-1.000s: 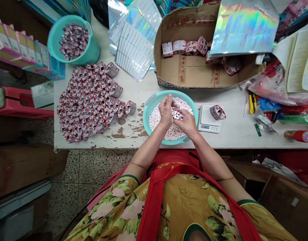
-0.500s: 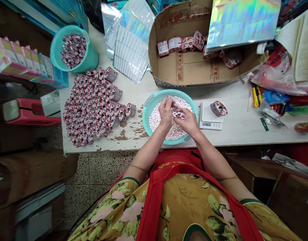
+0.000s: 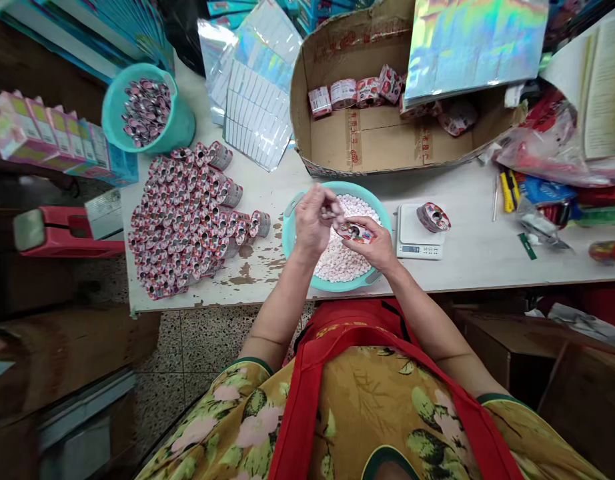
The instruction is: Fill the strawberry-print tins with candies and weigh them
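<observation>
My right hand [image 3: 378, 245] is closed around a small printed oval tin [image 3: 356, 232], whose dark opening faces up. Just left of it, my left hand [image 3: 315, 220] is raised with its fingers curled together; whatever they hold, if anything, I cannot make out. Both hands are over a turquoise basin [image 3: 289, 257] full of small pale pink candies [image 3: 340, 262]. To the right, a white digital scale [image 3: 416, 230] has a similar tin [image 3: 433, 218] tilted on its edge.
Many printed tins [image 3: 180, 227] stand packed together at left. Behind them is a turquoise bucket [image 3: 181, 130] of small shiny caps. A cardboard box [image 3: 382, 143] with several tins stands at the back. A yellow cutter [image 3: 508, 192] and plastic bags lie at right.
My left hand has moved left and up, away from the tin's opening. White candies seen at the opening before no longer show there. The right hand still holds the tin over the basin.
</observation>
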`<act>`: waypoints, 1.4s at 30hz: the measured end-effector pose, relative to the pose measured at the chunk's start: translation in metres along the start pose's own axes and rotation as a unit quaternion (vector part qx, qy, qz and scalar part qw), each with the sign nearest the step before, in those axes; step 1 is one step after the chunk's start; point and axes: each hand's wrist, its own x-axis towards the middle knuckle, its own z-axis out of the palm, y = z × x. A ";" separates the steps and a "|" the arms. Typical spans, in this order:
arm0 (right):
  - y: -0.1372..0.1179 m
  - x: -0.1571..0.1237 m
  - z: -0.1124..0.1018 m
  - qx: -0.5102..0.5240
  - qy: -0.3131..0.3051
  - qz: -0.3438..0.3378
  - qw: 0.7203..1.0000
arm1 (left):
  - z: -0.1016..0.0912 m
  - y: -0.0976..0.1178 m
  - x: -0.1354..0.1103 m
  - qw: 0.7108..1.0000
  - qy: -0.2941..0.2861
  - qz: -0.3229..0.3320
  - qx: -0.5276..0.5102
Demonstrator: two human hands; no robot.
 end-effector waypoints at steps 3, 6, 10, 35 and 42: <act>0.007 0.000 -0.007 0.005 0.007 -0.022 1.000 | -0.031 -0.012 0.013 0.997 0.031 -0.064 0.022; 0.013 -0.001 -0.011 -0.001 0.003 -0.014 1.000 | -0.054 -0.040 0.022 0.973 0.064 -0.206 0.081; 0.009 -0.014 -0.029 0.002 -0.004 -0.002 1.000 | -0.064 -0.064 0.018 0.966 0.036 -0.244 0.082; 0.035 -0.113 -0.223 0.002 0.479 0.156 0.864 | 0.167 -0.145 0.066 0.620 -0.423 0.053 0.659; 0.042 -0.105 -0.227 0.005 0.465 0.169 0.869 | 0.166 -0.134 0.069 0.653 -0.387 0.052 0.649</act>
